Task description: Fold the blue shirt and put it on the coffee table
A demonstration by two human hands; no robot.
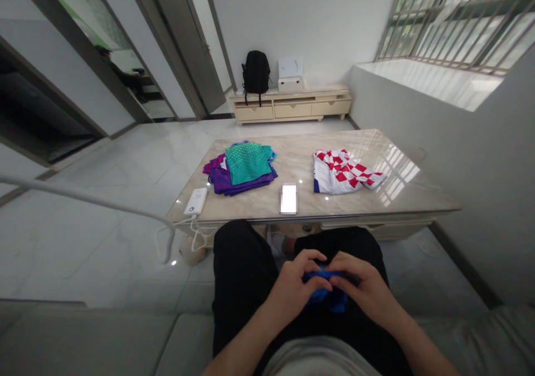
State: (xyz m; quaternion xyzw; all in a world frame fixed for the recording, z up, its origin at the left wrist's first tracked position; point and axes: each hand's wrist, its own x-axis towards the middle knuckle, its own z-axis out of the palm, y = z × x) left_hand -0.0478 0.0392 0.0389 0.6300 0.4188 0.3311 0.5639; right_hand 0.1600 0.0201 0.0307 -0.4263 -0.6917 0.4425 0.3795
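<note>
We hold a bunched blue cloth (325,299) over our lap (242,270) — left hand (292,288) and right hand (370,291) both clamped on it, close together, seemingly to keep it gathered — facing the folded clothes (246,167) on the table (298,161).

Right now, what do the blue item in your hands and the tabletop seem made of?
Small blue bunched item: likely soft matte fabric, crumpled between left hand and right hand. Beige veined tabletop: probably polished marble or imitation; it mirrors the window.
</note>
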